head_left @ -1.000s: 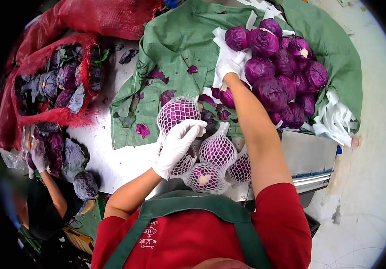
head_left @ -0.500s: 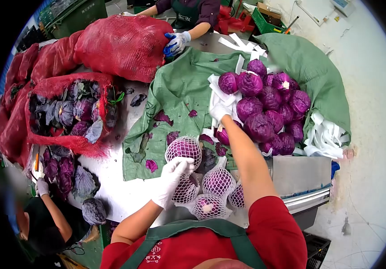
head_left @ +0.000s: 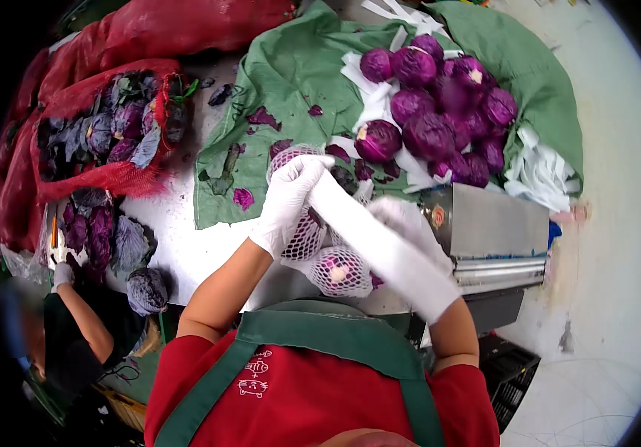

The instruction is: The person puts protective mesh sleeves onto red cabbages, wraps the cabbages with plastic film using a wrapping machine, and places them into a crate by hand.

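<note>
My white-gloved left hand [head_left: 292, 197] is closed, its fingertips pinching the upper end of a flat white foam net sleeve [head_left: 380, 242]. The sleeve slants down to the right, its lower end crossing in front of my right forearm. Beside its middle is my gloved right hand [head_left: 413, 223], smeared by motion, so its fingers cannot be made out. Under and around my hands are red cabbages in white foam nets: a netted cabbage [head_left: 339, 272] in front, and another netted cabbage [head_left: 294, 154] partly hidden behind my left hand. A bare red cabbage [head_left: 378, 141] lies beyond my right hand.
Peeled cabbages [head_left: 439, 123] are heaped on a green cloth [head_left: 283, 97]. White sleeves [head_left: 540, 175] lie to the right, behind a metal machine [head_left: 499, 223]. At left are a red mesh sack [head_left: 104, 134] of cabbages and a co-worker's gloved hand [head_left: 63, 276].
My right hand has come back from beside the cabbage pile toward my body. A white foam net sleeve now stretches from my left hand. The view has tilted downward.
</note>
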{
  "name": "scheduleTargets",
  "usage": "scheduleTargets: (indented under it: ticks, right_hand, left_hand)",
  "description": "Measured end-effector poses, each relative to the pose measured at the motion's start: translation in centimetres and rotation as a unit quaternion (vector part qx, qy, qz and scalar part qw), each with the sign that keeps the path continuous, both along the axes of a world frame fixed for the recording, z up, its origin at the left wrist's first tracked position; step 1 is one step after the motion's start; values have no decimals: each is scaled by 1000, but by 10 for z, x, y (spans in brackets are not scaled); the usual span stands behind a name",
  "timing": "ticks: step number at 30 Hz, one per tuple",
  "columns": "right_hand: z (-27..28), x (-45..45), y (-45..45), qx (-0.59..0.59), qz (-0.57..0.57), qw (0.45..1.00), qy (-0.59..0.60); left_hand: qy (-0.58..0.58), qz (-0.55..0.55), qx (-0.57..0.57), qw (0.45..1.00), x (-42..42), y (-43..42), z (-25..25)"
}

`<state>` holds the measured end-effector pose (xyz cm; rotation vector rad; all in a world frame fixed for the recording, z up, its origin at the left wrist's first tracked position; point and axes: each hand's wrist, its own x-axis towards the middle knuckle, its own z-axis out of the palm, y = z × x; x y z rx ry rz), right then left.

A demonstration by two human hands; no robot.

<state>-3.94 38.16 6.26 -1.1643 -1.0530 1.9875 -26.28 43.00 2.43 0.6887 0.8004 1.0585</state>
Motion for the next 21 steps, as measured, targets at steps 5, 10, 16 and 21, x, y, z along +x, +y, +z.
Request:
scheduleTargets:
  ticks: [5,10,16,21]
  right_hand:
    - [-45,-55,-20,50,-348,919,176]
    - [-64,-50,-35,91,-362,925,77]
    - [-65,14,-23,115,-372,921,24]
    - [-59,47,-10,44,-193,970,-143]
  left_hand:
    - [-2,27,42,999,57,-41,3]
    - [337,178,342,859,69,-41,-1]
    - [-68,-160,-58,983,52,-31,-6]
    - [397,-217,170,875,37,51,-51]
